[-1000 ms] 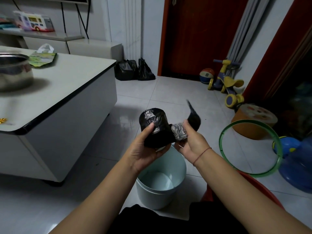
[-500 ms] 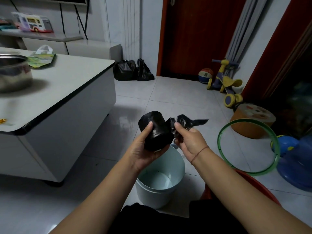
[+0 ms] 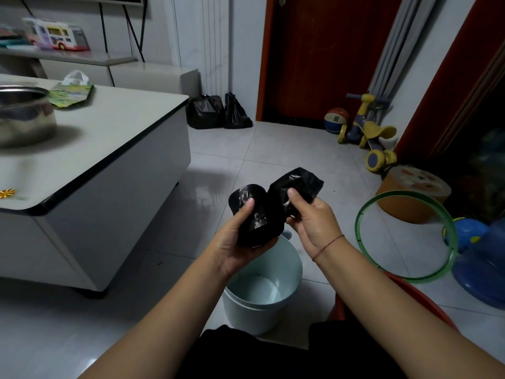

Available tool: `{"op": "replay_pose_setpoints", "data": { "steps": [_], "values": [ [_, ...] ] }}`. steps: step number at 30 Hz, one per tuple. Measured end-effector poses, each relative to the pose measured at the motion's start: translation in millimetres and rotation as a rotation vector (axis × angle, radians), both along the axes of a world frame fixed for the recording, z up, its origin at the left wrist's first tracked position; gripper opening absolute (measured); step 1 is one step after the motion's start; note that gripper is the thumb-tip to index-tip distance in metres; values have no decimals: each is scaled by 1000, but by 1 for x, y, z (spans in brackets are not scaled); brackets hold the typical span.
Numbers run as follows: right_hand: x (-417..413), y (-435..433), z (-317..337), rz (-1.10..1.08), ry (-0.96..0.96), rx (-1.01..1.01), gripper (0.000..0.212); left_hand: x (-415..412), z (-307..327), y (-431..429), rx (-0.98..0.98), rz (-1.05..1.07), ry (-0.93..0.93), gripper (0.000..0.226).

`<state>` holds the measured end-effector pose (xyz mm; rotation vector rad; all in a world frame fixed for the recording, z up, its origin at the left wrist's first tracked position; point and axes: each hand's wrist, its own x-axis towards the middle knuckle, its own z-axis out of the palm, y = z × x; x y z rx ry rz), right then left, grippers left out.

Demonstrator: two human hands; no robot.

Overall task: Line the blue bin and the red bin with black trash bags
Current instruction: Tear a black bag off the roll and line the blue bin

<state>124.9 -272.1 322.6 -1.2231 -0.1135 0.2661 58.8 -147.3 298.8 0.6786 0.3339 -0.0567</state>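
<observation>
A roll of black trash bags (image 3: 252, 214) rests in my left hand (image 3: 237, 242), thumb pressed on its top. My right hand (image 3: 314, 217) pinches the loose end of a black bag (image 3: 297, 184) that still joins the roll. Both hands hover above the pale blue bin (image 3: 289, 269), which stands unlined on the floor tiles. The red bin (image 3: 426, 299) shows only as a rim behind my right forearm.
A white low table (image 3: 114, 138) with a steel pot (image 3: 24, 113) fills the left. Two filled black bags (image 3: 216, 112) sit by the red door. A green hoop (image 3: 404, 236), orange stool (image 3: 412, 192), blue water jug (image 3: 483, 266) and ride-on toy (image 3: 369, 132) crowd the right.
My right hand has drawn more of the bag off the roll; the thin flapping strip is now a wider folded piece above my fingers. The left hand kept hold of the roll.
</observation>
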Motion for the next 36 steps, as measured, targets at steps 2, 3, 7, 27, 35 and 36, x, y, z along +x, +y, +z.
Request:
{"op": "replay_pose_setpoints", "data": {
  "steps": [2,3,7,27,35,36],
  "values": [
    [-3,0,-1,43,-32,-94,11,0,-1,0,11,9,6,52],
    [-5,1,-3,72,-23,-149,19,1,-2,0,15,12,4,53],
    [-2,4,-9,52,36,-213,15,2,-2,0,33,6,-17,49],
    [-8,4,-2,-1,-104,-184,4,-4,1,-4,66,-9,-7,36],
    [-2,0,-3,-70,-107,-167,10,0,-4,-3,52,7,0,46],
    [-3,0,-1,-51,-150,-157,10,0,-4,-3,59,-3,-1,44]
  ]
}}
